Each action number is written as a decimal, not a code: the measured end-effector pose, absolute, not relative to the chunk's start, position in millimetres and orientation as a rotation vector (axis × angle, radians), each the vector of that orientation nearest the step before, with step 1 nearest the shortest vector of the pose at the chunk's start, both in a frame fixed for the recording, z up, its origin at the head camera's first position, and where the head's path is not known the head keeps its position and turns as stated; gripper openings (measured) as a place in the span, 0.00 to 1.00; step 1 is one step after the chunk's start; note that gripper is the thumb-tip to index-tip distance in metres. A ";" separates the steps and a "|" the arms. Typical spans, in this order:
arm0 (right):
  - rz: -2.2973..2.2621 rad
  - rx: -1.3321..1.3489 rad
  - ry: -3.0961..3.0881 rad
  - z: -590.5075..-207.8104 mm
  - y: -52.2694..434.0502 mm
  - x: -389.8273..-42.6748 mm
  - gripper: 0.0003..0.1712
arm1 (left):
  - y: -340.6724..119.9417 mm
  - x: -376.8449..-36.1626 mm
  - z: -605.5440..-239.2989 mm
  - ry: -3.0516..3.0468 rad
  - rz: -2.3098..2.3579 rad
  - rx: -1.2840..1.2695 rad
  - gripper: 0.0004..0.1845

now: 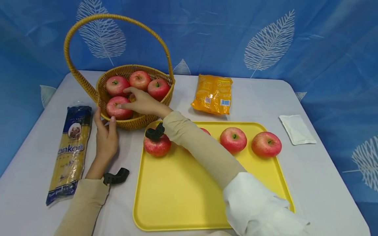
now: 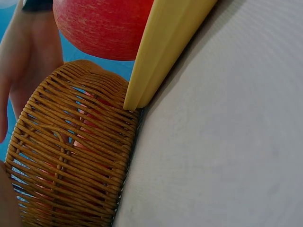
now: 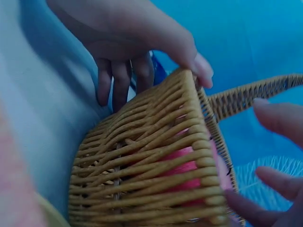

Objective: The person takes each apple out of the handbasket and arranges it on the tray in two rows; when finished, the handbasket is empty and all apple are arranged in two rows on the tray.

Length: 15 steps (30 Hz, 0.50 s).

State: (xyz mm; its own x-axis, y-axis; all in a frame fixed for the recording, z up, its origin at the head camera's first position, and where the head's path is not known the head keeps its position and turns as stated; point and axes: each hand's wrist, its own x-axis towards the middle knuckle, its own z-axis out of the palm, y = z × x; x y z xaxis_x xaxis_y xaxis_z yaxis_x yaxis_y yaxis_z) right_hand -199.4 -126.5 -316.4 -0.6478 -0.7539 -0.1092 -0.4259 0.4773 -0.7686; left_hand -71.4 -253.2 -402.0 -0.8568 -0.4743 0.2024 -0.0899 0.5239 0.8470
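Note:
My left hand [image 1: 107, 137] holds the near left side of the wicker basket [image 1: 134, 124]. Its thumb hooks over the rim, with the other fingers against the outside wall, as the right wrist view shows. Inside sit several red apples, among them a front apple [image 1: 118, 113] and a left apple [image 1: 114, 86]. Over these two reaches my right hand [image 1: 144, 102], thumb and fingers spread apart. The thumb overlaps the top of the front apple, and a fingertip lies by the edge of the left one. The basket's tall arched handle [image 1: 118, 16] stands upright.
A yellow tray [image 1: 171, 196] with several apples, including a left one [image 1: 157, 146], lies under my right forearm. A spaghetti pack [image 1: 71, 154] is left of the basket. An orange packet [image 1: 213, 93] and a white sachet [image 1: 297, 129] lie to the right.

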 end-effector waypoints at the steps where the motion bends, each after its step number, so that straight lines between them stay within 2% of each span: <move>1: -1.043 -0.973 2.275 -317.9 -129.2 -200.6 0.38 | -253.1 -71.1 -401.9 -2.353 -1.275 0.464 0.32; 10: -1.300 -0.819 2.130 -328.4 -146.9 -209.5 0.39 | -253.2 -72.3 -399.6 -2.344 -1.280 0.459 0.31; 15: -1.145 -0.835 2.205 -332.0 -154.4 -212.3 0.45 | -253.8 -71.8 -398.3 -2.355 -1.271 0.464 0.31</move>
State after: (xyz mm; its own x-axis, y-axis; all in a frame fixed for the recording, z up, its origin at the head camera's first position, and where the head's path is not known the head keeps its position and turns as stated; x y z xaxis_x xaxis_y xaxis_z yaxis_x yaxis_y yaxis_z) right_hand -212.3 -154.4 -332.0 -0.6779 -0.7179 -0.1583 -0.2832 0.4537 -0.8450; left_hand -71.8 -253.8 -398.3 -0.8548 -0.4764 0.2058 -0.0895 0.5260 0.8458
